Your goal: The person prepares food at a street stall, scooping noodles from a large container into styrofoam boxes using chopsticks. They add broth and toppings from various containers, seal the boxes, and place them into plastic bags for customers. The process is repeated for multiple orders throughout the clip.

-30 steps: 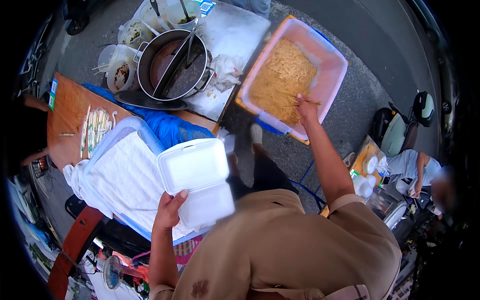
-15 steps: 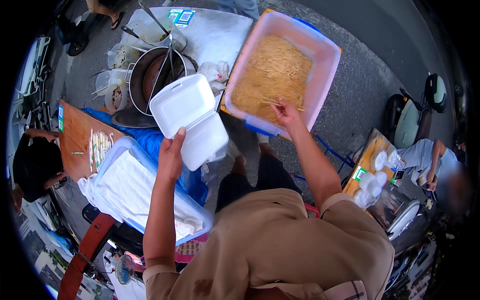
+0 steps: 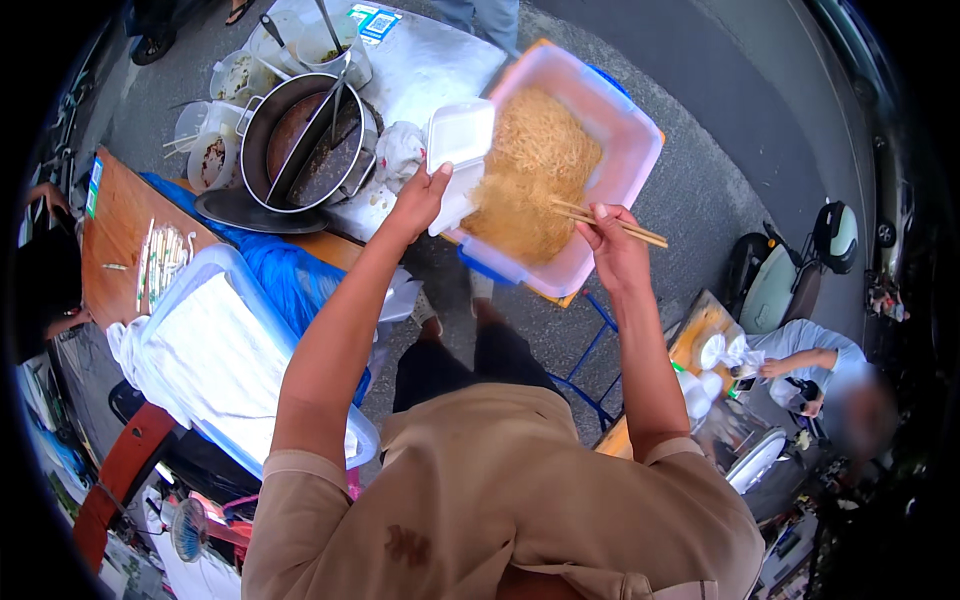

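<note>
My left hand (image 3: 424,203) grips an open white foam takeout box (image 3: 462,133) by its near side, thumb on top. The box stands tilted at the left rim of a pale translucent tub (image 3: 634,135), its lower half beside the noodles. Thin yellow noodles (image 3: 545,150) are heaped in the tub. In my right hand (image 3: 614,248), above the tub's near right side, a pair of wooden chopsticks (image 3: 640,231) is pinched. Their tips reach into the noodles; whether they clasp any strands, I cannot tell.
A divided steel pot (image 3: 300,140) with dark liquid stands left of the tub, next to plastic containers (image 3: 213,160) with ladles. Nearer lie a white cloth (image 3: 220,340) over a blue tub and wrapped chopsticks (image 3: 163,255). A person (image 3: 800,360) sits by a small table at right.
My left hand has brought the foam box rightward to the tub's edge and tilted it. My right hand has turned the chopsticks, so their tips now point left into the noodles.
</note>
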Action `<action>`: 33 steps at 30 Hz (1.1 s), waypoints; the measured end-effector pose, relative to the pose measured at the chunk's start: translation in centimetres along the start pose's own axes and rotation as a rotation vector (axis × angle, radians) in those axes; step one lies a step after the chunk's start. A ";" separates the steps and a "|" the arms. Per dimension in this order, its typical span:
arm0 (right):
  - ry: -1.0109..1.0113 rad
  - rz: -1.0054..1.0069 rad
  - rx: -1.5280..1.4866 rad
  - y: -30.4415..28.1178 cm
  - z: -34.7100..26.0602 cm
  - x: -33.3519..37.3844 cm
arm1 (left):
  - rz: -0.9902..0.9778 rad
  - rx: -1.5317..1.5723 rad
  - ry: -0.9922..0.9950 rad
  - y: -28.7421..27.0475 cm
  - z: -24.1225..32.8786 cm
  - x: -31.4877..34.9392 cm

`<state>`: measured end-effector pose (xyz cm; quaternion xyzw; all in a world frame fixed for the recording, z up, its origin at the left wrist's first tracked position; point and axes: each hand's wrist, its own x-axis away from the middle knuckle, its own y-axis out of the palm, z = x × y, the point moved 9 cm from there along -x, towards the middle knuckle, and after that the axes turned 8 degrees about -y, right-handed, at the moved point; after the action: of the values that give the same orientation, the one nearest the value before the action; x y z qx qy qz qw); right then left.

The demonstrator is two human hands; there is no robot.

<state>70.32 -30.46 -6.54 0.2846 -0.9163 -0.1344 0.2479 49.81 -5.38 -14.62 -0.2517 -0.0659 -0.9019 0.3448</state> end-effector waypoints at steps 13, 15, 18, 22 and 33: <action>-0.121 0.096 0.463 -0.9 -0.6 -5.4 | -0.109 0.920 -0.303 1.3 -7.3 1.2; 0.131 0.115 0.367 -6.6 8.4 -10.0 | -0.072 0.877 -0.249 -0.1 -6.4 2.0; 0.372 0.238 0.159 -7.6 20.1 -12.0 | -0.005 0.830 -0.227 -1.7 -5.1 3.4; 0.510 0.342 -0.094 -6.8 25.4 -12.0 | 0.109 0.827 -0.210 -3.8 -5.0 5.1; 0.219 0.069 -0.186 -7.3 11.5 -9.9 | 0.141 0.798 -0.186 -3.6 -4.7 7.4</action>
<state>74.59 -29.26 -22.78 0.2416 -0.8766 -0.1783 0.3761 40.80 -8.44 -14.79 -0.1825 -0.4238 -0.7533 0.4687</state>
